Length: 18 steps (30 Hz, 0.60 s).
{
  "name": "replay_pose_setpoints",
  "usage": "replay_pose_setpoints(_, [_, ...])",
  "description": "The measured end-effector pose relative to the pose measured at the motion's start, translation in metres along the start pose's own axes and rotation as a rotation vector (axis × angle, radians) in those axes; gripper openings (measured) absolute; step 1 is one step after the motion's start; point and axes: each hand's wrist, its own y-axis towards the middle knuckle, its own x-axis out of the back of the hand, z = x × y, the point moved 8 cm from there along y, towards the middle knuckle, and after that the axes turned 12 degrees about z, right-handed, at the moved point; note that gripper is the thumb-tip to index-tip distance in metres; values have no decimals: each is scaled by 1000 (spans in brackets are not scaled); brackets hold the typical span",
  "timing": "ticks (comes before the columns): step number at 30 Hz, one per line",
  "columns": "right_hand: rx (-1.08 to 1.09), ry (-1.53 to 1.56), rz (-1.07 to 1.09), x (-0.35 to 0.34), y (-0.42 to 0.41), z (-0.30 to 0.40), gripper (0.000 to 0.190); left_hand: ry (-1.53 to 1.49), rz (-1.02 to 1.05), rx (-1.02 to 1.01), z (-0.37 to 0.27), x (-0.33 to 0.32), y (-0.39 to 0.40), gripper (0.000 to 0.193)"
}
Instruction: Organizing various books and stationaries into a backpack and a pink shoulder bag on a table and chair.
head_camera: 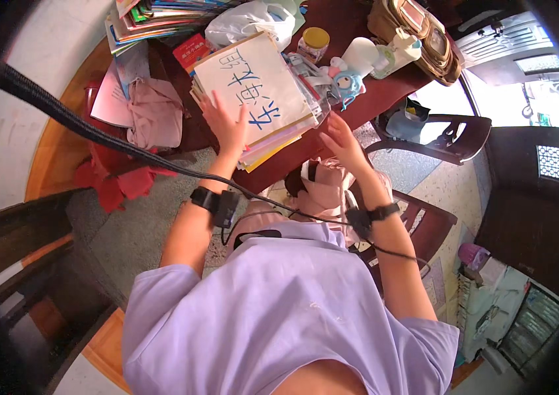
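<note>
A stack of papers and folders (279, 84), its white top sheet bearing large handwritten characters, lies on the dark red table (388, 91). My left hand (226, 123) rests with spread fingers on the left near part of the top sheet. Off the stack's right corner is my right hand (341, 138), fingers apart, nearest to a clear plastic pouch (311, 81) with pens or similar items. Beside the pouch sits a blue plush toy (348, 84). A red booklet (193, 52) sticks out behind the stack's left side.
Behind the stack are a white plastic bag (249, 22), a yellow-lidded jar (314, 42), a white bottle (400, 52) and a brown bag (417, 37). Books (161, 22) are piled at the back left; pink cloth (156, 113) hangs below. A black cable crosses over my forearms.
</note>
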Motion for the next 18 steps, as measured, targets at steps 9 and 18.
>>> replay_pose_setpoints(9, [-595,625,-8,25,-181,-119,29,-269,798,-1017,-179,-85,-109,46])
replay_pose_setpoints(18, [-417,55,329,-79,-234,-216,75,111,1531,-1236,-180,-197,-234,75])
